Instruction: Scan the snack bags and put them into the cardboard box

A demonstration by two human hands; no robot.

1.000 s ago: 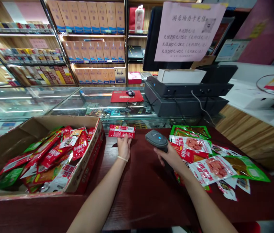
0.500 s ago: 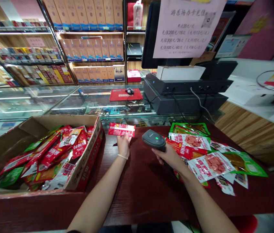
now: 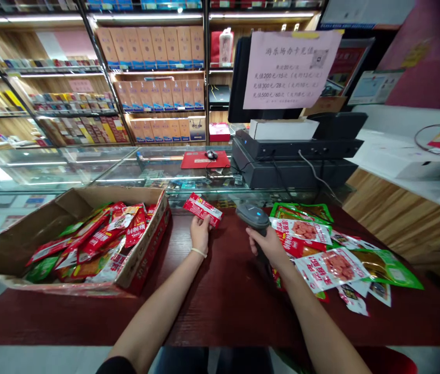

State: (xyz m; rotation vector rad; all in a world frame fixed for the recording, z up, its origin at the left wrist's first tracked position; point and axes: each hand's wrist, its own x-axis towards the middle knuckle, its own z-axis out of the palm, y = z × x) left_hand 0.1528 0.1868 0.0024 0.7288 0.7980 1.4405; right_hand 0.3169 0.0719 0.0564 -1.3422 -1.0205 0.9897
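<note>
Between the thumb and fingers of my left hand [image 3: 200,235] is a small red snack packet [image 3: 203,209], its back with printed text facing up, tilted down to the right. My right hand [image 3: 269,244] is wrapped round the handle of a dark grey barcode scanner [image 3: 253,214], whose head points left toward the packet and shows a blue light. An open cardboard box [image 3: 142,259] of red, green and white snack packets stands left of my left hand. Right of the scanner, a loose pile of snack packets [image 3: 332,265] lies on the dark red table [image 3: 220,306].
Behind the table runs a glass display counter [image 3: 122,169] with a mouse [image 3: 211,155] on a red mat [image 3: 192,160]. A monitor with a pink notice [image 3: 290,72] stands above a black cash drawer [image 3: 290,174]. Shelves of boxed goods [image 3: 161,47] line the back.
The packet in my left hand has turned from nearly level to slanting down rightward. The scanner's light has gone from green to blue. The whole view has tilted up a little.
</note>
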